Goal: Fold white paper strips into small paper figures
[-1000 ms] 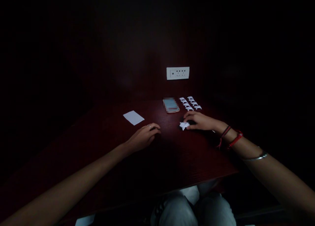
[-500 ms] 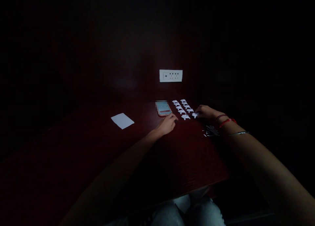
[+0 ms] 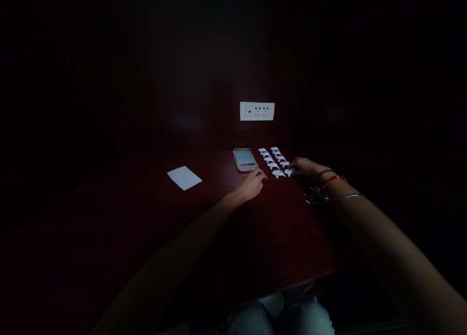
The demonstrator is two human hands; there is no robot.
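My right hand [image 3: 305, 167] reaches to the near end of two rows of small folded white paper pieces [image 3: 274, 159] and pinches one folded paper piece [image 3: 289, 171] at that end. My left hand [image 3: 250, 185] rests on the dark red table [image 3: 219, 228] with its fingers curled, just in front of a phone [image 3: 245, 160] with a lit screen. Nothing shows in the left hand. Red threads and a metal bangle ring my right wrist.
A white sheet of paper [image 3: 184, 177] lies to the left on the table. A white wall socket [image 3: 257, 111] sits on the dark back panel. A dark object with paper scraps [image 3: 314, 195] lies under my right forearm. My knees show below the table's edge.
My right hand carried a folded paper from the table's middle to the end of the rows. My left hand moved forward and right, up to the phone.
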